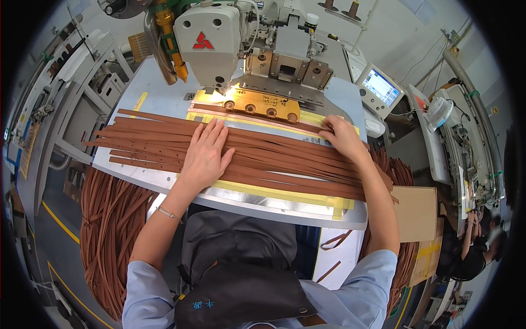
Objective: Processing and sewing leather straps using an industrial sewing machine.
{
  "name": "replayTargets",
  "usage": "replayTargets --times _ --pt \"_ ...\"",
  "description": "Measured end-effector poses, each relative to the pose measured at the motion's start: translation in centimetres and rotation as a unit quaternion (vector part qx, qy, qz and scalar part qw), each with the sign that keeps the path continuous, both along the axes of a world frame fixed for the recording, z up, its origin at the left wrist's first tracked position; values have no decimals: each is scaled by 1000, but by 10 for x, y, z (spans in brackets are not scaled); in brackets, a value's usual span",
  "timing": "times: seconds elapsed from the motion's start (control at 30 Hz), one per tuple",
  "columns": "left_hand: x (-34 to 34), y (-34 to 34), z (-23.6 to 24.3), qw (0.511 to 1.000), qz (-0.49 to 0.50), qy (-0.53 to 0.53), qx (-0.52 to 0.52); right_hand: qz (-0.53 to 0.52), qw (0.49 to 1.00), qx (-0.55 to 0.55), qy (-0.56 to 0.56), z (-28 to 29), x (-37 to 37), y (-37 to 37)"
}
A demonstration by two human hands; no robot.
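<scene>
Okay, main thing, quick: where is it?
Brown strips (285, 156), flat layer running left to right across the near half of the pale table (148, 85). One single strip (307, 126) lies apart on the far side, along the near edge of the yellow plate (263, 106).

Left hand?
Left hand (205, 155): palm down on the layer, left of middle, fingers stretched out, thumb spread to the right.

Right hand (345, 138)?
Far right, fingers bent, tips at the single strip's right part. Pinching or just pressing, can't tell.

Around them?
Sewing machine head (211, 46) far side, lit spot beneath it at the plate's left end. Lit screen (381, 88) far right. More strips hang in a thick bundle (112, 236) off the table's left side. Cardboard box (415, 214) near right, just beside the table.
</scene>
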State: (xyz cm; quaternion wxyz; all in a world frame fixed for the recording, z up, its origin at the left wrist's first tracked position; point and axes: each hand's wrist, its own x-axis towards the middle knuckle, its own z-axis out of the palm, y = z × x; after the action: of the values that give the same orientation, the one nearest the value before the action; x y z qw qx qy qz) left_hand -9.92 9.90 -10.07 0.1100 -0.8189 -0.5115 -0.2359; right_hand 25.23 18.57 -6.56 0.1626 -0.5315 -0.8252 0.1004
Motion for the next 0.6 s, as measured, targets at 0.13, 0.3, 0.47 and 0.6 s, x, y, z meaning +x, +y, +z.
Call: replayTargets --times 0.13,0.3,0.47,0.6 --pt "32 -18 16 976 -22 -218 -23 70 996 -63 -10 33 -12 -17" --pt "66 -31 27 432 -76 -747 -499 328 864 -350 154 83 -47 -55" --pt "73 -60 12 471 -39 -800 -369 260 810 -474 227 74 -91 -58" --pt "63 -94 21 614 -18 -700 -365 300 864 -372 157 45 -126 -49"
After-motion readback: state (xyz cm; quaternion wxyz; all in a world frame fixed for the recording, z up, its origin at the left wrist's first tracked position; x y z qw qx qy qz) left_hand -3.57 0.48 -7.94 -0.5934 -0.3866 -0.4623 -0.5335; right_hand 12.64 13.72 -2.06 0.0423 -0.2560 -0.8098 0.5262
